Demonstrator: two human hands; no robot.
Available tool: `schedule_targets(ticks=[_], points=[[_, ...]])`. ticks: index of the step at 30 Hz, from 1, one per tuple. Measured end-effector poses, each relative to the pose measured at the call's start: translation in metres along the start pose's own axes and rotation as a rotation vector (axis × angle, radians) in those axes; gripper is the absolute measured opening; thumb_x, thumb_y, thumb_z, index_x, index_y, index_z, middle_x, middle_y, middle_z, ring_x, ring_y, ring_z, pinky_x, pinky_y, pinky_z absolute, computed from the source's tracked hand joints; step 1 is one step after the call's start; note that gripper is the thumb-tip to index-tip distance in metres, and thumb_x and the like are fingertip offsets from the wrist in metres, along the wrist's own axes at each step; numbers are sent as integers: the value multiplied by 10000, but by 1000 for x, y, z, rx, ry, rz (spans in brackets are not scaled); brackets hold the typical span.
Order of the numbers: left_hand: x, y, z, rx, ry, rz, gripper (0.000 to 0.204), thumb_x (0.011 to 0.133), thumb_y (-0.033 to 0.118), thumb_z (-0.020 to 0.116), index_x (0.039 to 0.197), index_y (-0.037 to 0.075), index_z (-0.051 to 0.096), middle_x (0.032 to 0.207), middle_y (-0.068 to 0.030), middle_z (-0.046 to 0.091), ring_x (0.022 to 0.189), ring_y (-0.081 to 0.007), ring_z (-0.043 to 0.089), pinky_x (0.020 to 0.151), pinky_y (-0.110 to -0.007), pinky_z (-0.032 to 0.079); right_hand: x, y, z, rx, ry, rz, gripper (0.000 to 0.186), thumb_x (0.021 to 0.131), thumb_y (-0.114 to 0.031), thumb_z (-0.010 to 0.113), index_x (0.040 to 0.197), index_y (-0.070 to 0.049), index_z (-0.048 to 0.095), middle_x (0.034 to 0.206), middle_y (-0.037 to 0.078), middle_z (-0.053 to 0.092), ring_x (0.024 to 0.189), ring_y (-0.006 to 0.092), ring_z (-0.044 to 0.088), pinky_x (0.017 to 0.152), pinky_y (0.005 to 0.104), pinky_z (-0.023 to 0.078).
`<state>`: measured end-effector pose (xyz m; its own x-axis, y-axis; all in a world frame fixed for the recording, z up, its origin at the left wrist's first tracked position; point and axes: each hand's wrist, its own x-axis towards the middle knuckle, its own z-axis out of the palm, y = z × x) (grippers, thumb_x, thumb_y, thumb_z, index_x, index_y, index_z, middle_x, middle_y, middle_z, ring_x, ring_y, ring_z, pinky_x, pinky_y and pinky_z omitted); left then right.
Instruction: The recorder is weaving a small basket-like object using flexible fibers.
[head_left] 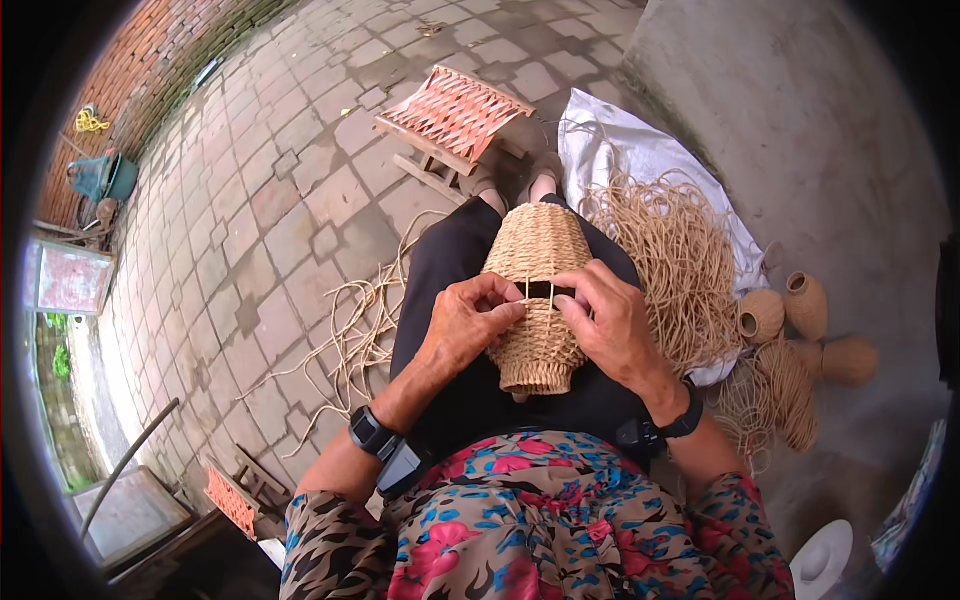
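woven basket between left hand and right hand

Fisheye view, from the head, facing down, woven vessel near

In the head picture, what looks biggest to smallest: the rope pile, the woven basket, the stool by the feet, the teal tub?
1. Rope pile
2. Woven basket
3. Stool
4. Teal tub

The basket is nearer the camera, so its real size against the stool is unsure.
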<state>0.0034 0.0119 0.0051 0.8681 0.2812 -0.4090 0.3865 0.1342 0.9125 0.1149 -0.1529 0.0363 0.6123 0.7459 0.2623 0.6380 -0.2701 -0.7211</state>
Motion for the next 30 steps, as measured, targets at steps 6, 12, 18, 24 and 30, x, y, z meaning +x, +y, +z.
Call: schedule_targets(ticks=[6,12,18,24,30], points=[[-1,-1,1,43,3,55,98,835,96,661,888,35,605,734,20,579,611,-50,527,540,-200,463,17,4,2,-84,-237,-99,83,737,-48,646,793,-32,586,735,84,563,622,272,595,564,372,462],[-3,-2,-1,-58,-18,9,122,864,148,634,900,35,605,725,20,564,629,-47,527,555,-202,469,14,9,8,74,-205,-97,85,711,0,626,717,-37,550,694,73,532,567,235,568,529,336,451],[-2,-2,-3,-118,-32,-13,168,897,209,603,885,41,611,729,22,561,638,-51,526,562,-204,468,13,12,8,-1,-133,-318,92,687,16,630,723,-39,565,683,65,499,577,225,554,520,341,450],[-2,-1,-3,-97,-28,-13,163,881,205,633,891,42,628,743,21,584,640,-52,529,576,-204,465,12,11,5,-17,-159,-397,96,676,25,623,725,-39,571,685,67,483,603,230,545,527,341,449],[1,-1,-2,74,-19,-21,170,847,205,688,866,38,657,732,11,602,651,-58,542,575,-212,453,3,12,-3,0,-86,-372,105,697,34,629,763,-29,577,734,60,497,599,202,543,533,313,458]])
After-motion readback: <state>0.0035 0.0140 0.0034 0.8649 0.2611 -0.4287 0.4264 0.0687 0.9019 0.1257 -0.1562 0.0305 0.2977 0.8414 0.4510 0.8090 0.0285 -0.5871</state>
